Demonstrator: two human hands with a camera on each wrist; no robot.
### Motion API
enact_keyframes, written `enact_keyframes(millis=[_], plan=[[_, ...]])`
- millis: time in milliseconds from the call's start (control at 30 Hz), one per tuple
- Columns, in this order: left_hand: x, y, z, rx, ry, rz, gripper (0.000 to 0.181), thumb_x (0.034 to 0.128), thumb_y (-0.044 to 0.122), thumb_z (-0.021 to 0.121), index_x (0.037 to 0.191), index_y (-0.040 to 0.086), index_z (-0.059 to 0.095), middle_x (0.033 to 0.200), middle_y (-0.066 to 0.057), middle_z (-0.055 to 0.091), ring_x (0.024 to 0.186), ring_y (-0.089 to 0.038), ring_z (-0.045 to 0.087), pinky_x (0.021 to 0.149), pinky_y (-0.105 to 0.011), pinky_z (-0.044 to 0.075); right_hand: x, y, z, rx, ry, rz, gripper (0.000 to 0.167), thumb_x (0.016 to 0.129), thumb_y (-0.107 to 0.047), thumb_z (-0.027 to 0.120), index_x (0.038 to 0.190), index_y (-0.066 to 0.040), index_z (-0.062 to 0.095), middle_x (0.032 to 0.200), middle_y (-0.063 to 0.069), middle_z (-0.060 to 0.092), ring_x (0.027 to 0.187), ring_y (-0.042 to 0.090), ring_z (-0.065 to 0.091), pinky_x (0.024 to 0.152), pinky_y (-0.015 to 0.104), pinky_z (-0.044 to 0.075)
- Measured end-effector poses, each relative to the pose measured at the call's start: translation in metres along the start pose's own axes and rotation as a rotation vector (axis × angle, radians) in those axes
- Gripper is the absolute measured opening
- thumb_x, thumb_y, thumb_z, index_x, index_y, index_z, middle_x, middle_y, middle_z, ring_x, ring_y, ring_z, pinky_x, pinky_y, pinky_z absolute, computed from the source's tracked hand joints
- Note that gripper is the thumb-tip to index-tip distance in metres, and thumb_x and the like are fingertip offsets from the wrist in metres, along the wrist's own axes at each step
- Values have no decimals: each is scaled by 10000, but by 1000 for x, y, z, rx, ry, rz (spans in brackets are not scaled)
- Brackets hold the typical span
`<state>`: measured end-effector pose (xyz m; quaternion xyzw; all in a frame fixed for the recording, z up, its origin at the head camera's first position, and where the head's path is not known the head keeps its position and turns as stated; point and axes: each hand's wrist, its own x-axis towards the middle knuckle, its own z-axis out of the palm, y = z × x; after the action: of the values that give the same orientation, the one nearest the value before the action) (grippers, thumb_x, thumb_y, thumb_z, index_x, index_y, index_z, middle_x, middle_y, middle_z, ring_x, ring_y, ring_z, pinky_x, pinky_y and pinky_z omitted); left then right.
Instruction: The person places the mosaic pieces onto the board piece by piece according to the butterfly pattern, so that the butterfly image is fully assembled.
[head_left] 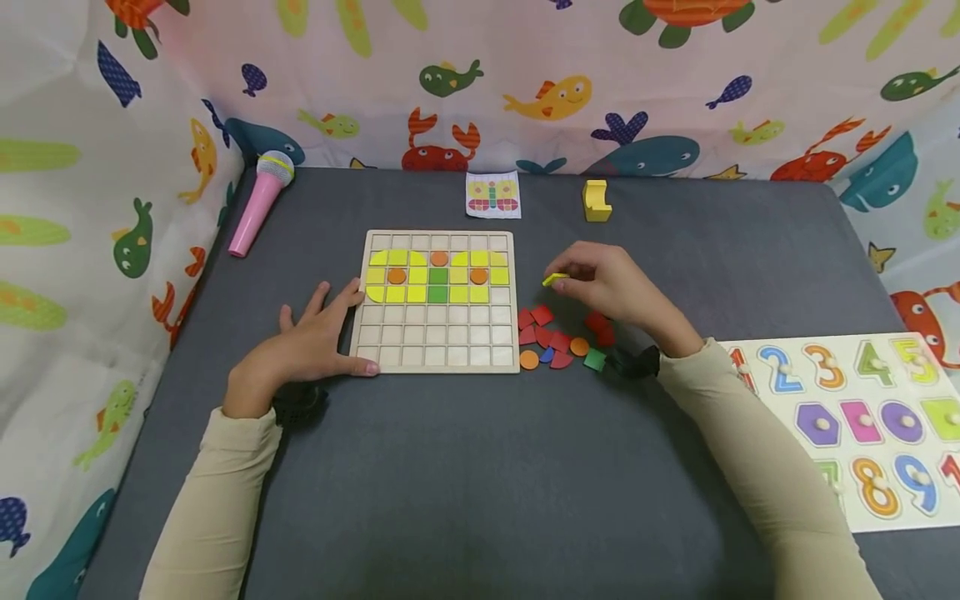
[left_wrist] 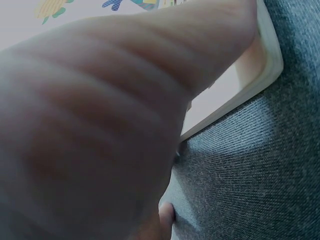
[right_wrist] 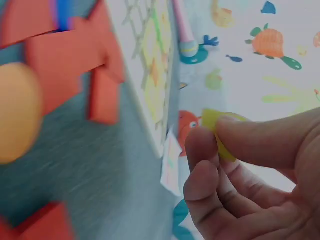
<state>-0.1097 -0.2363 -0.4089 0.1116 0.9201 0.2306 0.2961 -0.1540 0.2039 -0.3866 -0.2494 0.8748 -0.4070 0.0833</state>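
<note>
Above the tabletop (head_left: 450, 483), right of the grid board (head_left: 435, 336), the right hand (head_left: 611, 287) pinches a yellow tile (head_left: 555, 279); the left hand (head_left: 311, 337), fingers spread, touches the board's left side. Tile-filling seems the step; the next move calls for careful alignment with a bare square (head_left: 498, 295) (the row-end one, I'd guess). The right wrist view shows curled fingers (right_wrist: 201, 181) the head view hides.

White cloth (head_left: 498, 46) printed with orange turtles (head_left: 693, 10), red crabs (head_left: 438, 157), blue whales (head_left: 652, 157) and fish (head_left: 555, 98) stands round 3 sides of the dark grey tabletop (head_left: 465, 467) before me, its far stretch looking pinkish.
</note>
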Motion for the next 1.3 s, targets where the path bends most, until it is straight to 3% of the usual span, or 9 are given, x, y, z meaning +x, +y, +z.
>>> enact_keyframes(millis=[200,433,700,1033,1300], plan=[[0,1,0,4,3,-2,1322,826,613,875,1729,131,37,1789,-172,6,1601,-463,-166,1109,-824,-151,23,-10,8,32,18,-3,227,1020,2,701,1231,0,784,1026,80,715,826,250,638,718,278,510],[1,3,-1,4,1,-8,1337,822,621,870,1723,132,11,1777,-218,13,1597,-474,-162,1111,-820,-152,45,-17,31,131,-49,84,71,1006,-20,737,1073,4,729,943,128,735,810,320,699,708,279,570],[1,1,-1,-1,-1,-10,1337,823,610,881,1726,130,20,1786,-185,7,1601,-464,-165,1110,-821,-150,52,-19,50,30,-93,89,56,989,-27,730,1032,-15,763,926,95,727,797,246,644,684,310,528],[2,0,0,7,2,-14,1294,825,604,884,1726,110,96,1795,-150,-15,1601,-465,-166,1102,-838,-132,52,-19,69,-157,-31,39,71,968,-3,724,982,-8,794,918,113,681,856,264,603,764,417,522],[2,0,0,6,1,-11,1299,820,621,879,1728,114,100,1796,-142,-20,1600,-463,-174,1098,-840,-139,47,-15,64,-149,-70,40,70,973,-11,706,1013,-15,762,945,105,667,848,254,589,748,393,509]])
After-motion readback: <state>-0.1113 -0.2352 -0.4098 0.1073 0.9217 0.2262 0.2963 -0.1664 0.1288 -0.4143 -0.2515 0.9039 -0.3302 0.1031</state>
